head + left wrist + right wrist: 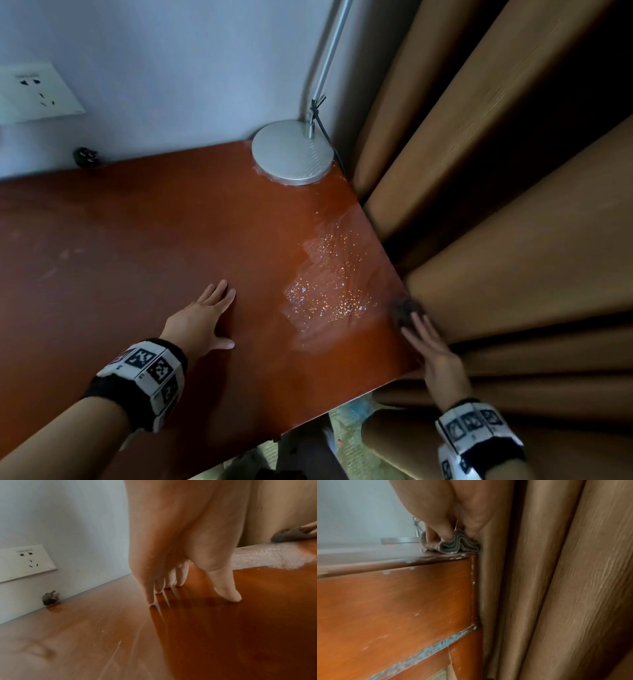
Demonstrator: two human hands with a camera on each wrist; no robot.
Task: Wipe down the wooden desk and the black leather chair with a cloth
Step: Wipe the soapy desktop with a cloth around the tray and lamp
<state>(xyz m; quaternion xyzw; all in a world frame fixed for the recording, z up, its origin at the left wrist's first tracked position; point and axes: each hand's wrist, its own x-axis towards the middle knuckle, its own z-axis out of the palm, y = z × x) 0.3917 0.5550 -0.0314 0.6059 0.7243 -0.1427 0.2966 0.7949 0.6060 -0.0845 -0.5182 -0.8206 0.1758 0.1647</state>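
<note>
While you read this, check each line against your views.
Cloth: your right hand (pixel 432 346) pinches the folded grey-brown cloth (pixel 453 543) at the right edge of the reddish-brown wooden desk (pixel 144 260), beside the tan curtain (pixel 513 212).
Left hand (pixel 202 320): flat and empty, fingers spread on the desktop.
Progress: wet streaks (pixel 329 284) mark the right part; I judge the rest unwiped, and no chair shows.
Room: round silver lamp base (pixel 293 152), black plug (pixel 85 157), white wall socket (pixel 37 92).
</note>
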